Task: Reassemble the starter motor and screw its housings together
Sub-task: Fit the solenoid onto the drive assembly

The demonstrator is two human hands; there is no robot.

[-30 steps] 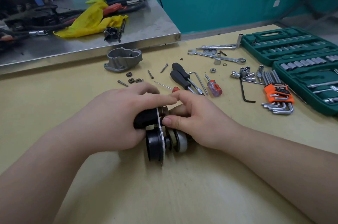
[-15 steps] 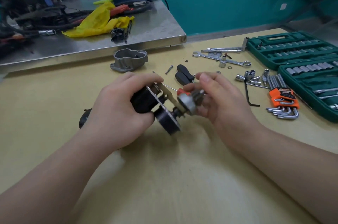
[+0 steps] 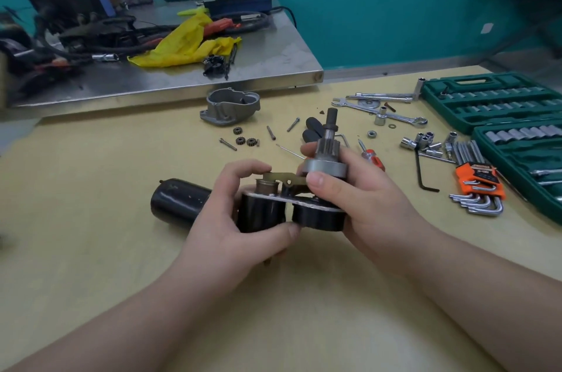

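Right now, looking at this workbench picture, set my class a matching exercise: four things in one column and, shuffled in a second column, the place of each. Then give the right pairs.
Things:
1. three small gears
2. grey cast housing
3. yellow cloth
4. orange holder of hex keys

Places:
A. on the steel table behind the wooden bench
B. far side of the bench, near the steel table's edge
C. near the green socket case on the right
D. on the bench between the grey housing and the hands

Pairs: 1-D, 2-B, 3-A, 4-C
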